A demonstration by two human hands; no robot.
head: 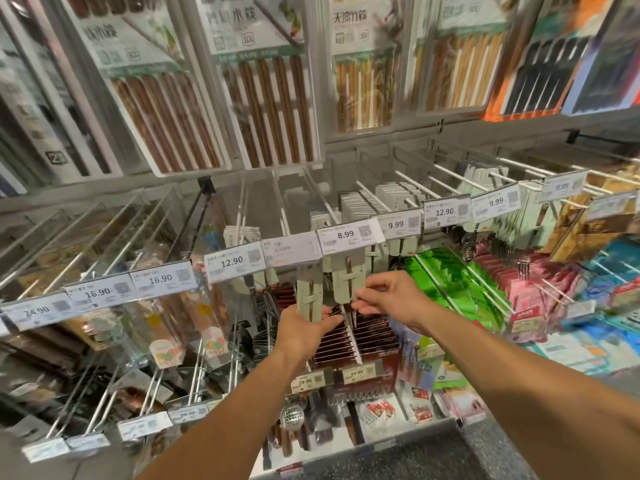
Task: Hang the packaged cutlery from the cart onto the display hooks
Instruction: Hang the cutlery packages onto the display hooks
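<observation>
While our left hand (304, 327) grips one pack (310, 292) and right hand (388, 294) pinches another pack (348, 282), we judge them light, stiff; hold by card edges.

We see our left hand (303, 329) gripping a grey cutlery card (309, 293) from below, our right hand (391, 295) at three o'clock pinching another card (347, 282) under the 8.99 price tag (349, 234).

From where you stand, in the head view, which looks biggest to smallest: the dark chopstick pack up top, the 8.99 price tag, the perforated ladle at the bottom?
1. Dark chopstick pack, plainly largest.
2. 8.99 price tag.
3. Perforated ladle; only its bowl shows, so this is unsure.
</observation>
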